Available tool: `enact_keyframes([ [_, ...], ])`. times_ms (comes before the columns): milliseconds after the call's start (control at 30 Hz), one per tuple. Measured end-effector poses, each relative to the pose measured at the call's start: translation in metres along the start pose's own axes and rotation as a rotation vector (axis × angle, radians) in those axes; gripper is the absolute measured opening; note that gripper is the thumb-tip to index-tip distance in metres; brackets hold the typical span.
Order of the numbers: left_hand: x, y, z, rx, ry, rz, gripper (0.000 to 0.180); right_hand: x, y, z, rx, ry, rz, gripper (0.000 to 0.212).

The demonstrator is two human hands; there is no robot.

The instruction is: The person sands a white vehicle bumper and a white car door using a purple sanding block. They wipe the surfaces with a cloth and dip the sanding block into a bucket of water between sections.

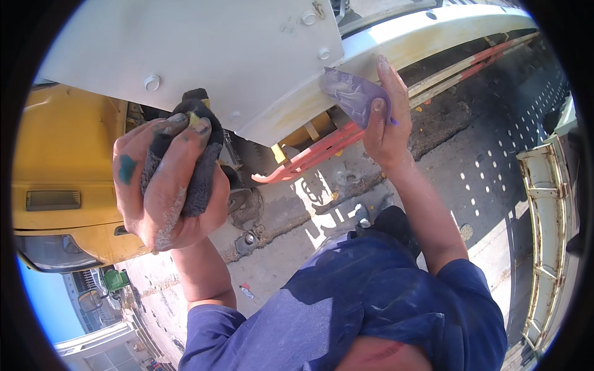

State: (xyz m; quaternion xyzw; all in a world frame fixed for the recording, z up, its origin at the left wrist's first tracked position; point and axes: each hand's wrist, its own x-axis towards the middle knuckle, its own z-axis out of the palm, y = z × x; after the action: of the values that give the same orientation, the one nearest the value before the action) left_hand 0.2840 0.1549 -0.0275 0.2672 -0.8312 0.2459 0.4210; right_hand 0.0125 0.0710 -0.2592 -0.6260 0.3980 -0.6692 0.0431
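Observation:
In front of a white panel (pixel 235 49) with round bolt heads, my left hand (pixel 167 179) is closed round a bunched dark grey fuzzy cloth (pixel 199 191). A teal smear and pale dust mark its skin. My right hand (pixel 391 117) pinches a purple sheet (pixel 356 96), dusted white and perhaps sandpaper, between thumb and fingers. That sheet overlaps the long white curved beam (pixel 427 46), which has yellowish patches along its face. Whether it touches the beam, I cannot tell.
A yellow truck cab (pixel 68 173) stands at the left. Below the beam runs a red and white rail (pixel 309 154). At the far right is a rusty cream metal frame (pixel 544 204). The concrete floor (pixel 284 272) has scattered debris.

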Motion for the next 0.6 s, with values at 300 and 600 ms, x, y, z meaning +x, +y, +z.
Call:
enact_keyframes([
  [300, 0.085, -0.011, -0.055, 0.403, -0.442, 0.518, 0.040, -0.018, -0.032, -0.020, 0.747, 0.536, 1.011, 0.061],
  [600, 0.145, -0.078, -0.049, 0.266, -0.524, 0.849, 0.040, -0.014, -0.066, -0.032, 0.821, 0.596, 0.907, 0.032],
])
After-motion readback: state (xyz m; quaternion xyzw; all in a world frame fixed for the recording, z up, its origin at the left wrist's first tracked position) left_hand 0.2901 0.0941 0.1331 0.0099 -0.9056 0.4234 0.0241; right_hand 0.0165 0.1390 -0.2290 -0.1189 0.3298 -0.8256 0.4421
